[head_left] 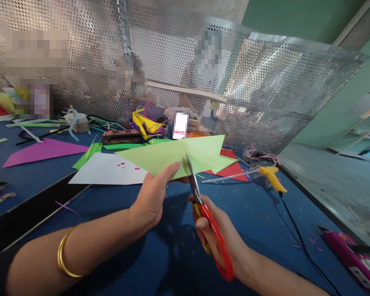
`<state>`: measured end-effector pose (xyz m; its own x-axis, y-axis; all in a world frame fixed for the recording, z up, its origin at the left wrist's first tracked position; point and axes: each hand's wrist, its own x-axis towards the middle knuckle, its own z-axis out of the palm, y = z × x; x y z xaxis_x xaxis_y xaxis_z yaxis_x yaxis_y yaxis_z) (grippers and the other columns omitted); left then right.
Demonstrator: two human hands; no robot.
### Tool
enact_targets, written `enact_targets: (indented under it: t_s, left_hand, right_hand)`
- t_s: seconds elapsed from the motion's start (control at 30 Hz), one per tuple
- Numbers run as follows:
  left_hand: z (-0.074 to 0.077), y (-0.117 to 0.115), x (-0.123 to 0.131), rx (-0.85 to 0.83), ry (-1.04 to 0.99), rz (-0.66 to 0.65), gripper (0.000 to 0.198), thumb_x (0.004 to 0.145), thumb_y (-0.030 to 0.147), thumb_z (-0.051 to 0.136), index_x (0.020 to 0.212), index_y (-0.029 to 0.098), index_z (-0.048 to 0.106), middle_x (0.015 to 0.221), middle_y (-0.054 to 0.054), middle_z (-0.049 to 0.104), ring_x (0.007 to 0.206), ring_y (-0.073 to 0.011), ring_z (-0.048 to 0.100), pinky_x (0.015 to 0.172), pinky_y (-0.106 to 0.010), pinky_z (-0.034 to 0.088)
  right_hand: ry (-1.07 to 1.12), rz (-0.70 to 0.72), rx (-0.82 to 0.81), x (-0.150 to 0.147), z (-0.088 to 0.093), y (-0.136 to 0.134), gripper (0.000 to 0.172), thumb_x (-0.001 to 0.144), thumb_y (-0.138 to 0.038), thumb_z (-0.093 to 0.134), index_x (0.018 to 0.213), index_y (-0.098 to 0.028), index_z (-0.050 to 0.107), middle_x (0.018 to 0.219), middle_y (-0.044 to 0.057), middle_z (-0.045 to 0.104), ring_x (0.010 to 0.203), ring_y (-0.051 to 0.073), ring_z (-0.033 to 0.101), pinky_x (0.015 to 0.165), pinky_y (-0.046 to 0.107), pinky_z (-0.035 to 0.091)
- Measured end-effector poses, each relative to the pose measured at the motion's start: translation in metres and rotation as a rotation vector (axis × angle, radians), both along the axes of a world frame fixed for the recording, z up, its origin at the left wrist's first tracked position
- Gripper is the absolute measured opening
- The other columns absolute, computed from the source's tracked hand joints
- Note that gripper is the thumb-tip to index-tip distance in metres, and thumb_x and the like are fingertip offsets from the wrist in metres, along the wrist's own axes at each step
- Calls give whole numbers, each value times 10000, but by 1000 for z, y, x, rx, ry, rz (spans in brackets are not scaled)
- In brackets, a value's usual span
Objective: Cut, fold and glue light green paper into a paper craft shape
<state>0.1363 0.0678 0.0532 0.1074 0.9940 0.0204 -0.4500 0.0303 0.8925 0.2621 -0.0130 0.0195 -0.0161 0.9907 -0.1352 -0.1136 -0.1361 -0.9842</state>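
Observation:
My left hand (152, 197) pinches the near edge of a light green paper sheet (169, 155) and holds it up over the blue table (117, 230). My right hand (217, 236) grips red-handled scissors (203, 209). Their blades point up and away and bite into the sheet's near edge, just right of my left thumb. A gold bangle sits on my left forearm.
A white sheet (107, 170), a purple triangle (43, 151) and red paper (234, 168) lie on the table. A yellow glue gun (273, 174) with a black cord rests at right, a pink device (351, 253) at the far right. Perforated metal screen (265, 90) stands behind; people sit beyond it.

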Motion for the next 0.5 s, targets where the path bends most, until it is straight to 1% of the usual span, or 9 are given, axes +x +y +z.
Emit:
enact_targets:
  t_s: [0.07, 0.13, 0.23, 0.37, 0.5]
  left_hand:
    - [0, 0, 0, 12, 22, 16, 250, 707, 337, 742, 873, 152, 719, 949, -54, 736, 783, -181, 658, 796, -320, 517]
    - [0, 0, 0, 25, 71, 27, 206, 707, 322, 741, 826, 156, 714, 814, -26, 730, 748, -172, 650, 786, -301, 506]
    - [2, -1, 0, 58, 119, 32, 140, 725, 298, 719, 731, 160, 696, 672, 0, 688, 691, -159, 634, 741, -271, 495]
    - [3, -3, 1, 140, 144, 2, 153, 762, 272, 680, 654, 165, 664, 634, 2, 660, 656, -154, 615, 728, -273, 495]
    - [1, -4, 1, 171, 173, -8, 172, 789, 275, 658, 653, 169, 668, 645, -3, 649, 652, -152, 602, 720, -275, 494]
  right_hand:
    - [-123, 56, 104, 4, -5, -2, 369, 842, -575, 540, 1038, -263, 516, 621, -66, 384, 460, 90, 321, 413, 227, 242]
    - [-227, 110, 183, 9, -8, -4, 444, 843, -638, 517, 1078, -262, 488, 622, -62, 411, 467, 96, 344, 422, 235, 254]
    - [-343, 164, 246, 15, -8, -7, 450, 874, -651, 466, 1077, -249, 470, 647, -48, 439, 499, 100, 377, 453, 238, 275]
    - [-443, 162, 296, 18, -5, -9, 452, 902, -656, 395, 1052, -235, 454, 679, -36, 442, 539, 106, 380, 481, 236, 289]
    - [-436, 153, 300, 17, -5, -8, 478, 887, -675, 407, 1068, -237, 465, 684, -35, 440, 550, 109, 375, 485, 232, 294]
